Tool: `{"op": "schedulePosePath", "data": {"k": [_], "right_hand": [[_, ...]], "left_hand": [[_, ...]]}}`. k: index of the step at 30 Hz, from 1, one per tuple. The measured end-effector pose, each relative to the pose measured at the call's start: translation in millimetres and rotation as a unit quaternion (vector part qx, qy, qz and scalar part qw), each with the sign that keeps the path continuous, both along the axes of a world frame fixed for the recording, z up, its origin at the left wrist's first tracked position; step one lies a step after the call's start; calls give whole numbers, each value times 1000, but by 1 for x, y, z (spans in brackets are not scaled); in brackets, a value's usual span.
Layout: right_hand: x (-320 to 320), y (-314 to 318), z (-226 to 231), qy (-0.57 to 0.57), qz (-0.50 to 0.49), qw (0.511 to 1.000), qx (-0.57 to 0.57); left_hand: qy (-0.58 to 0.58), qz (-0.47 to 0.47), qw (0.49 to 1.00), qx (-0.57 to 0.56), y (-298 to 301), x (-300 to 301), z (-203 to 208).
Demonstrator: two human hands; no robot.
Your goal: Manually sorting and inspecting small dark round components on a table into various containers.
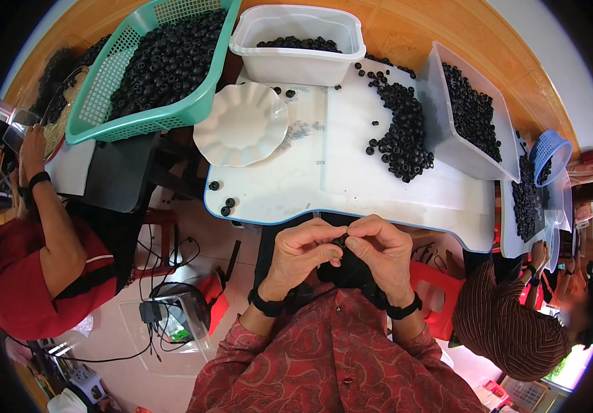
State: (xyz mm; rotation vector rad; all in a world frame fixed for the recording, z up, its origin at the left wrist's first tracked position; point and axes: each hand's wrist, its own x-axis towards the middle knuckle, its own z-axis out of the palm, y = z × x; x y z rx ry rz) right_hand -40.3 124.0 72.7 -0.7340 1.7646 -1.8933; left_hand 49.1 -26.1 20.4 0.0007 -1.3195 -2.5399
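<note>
Tabletop [365, 191] edge curves beyond hands [296, 253] [384, 252] pinching black piece [340, 240].

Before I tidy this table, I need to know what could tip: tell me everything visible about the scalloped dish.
The scalloped dish is off-white, round and shallow, its wavy rim running into broad ridges around a smooth centre. It looks ceramic or plastic; I cannot tell which. It lies face up on the white tabletop, seeming to overhang its left edge. Whether it touches the green basket beside it is unclear.
</note>
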Motion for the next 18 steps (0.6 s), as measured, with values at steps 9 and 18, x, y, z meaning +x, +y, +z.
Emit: {"op": "schedulePosePath", "data": {"k": [9,18], "right_hand": [[7,-6,-4,3,-36,999,-21],[6,-8,0,173,-35,984,37]], "left_hand": [[0,8,1000,-7,0,-1,-2],[-31,31,999,10,0,1,-2]]}}
